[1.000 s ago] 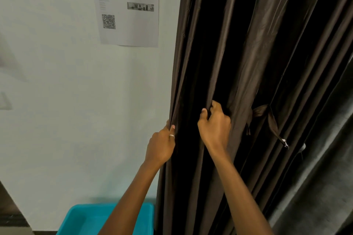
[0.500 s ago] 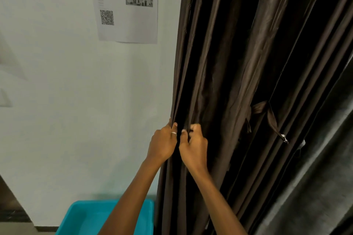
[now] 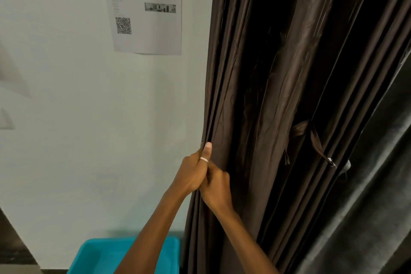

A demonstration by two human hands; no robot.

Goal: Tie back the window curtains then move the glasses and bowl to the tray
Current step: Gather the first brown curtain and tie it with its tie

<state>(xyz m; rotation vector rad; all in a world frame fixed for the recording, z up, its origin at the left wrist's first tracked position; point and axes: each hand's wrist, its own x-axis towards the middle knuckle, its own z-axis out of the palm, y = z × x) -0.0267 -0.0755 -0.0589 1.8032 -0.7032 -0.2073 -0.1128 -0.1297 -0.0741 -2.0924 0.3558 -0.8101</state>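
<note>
Brown curtain (image 3: 278, 95), hanging vertically: left hand (image 3: 191, 176) and right hand (image 3: 216, 189) both clenched on its left edge; tie-back strap (image 3: 311, 138) dangles to their right, probably nearer the right hand.

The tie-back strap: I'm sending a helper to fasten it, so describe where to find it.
Find the dark brown curtain right of the white wall. Right of the two hands gathering its edge, a narrow strap of matching fabric dangles from the folds. Only it ends in a small metal clip.
</note>
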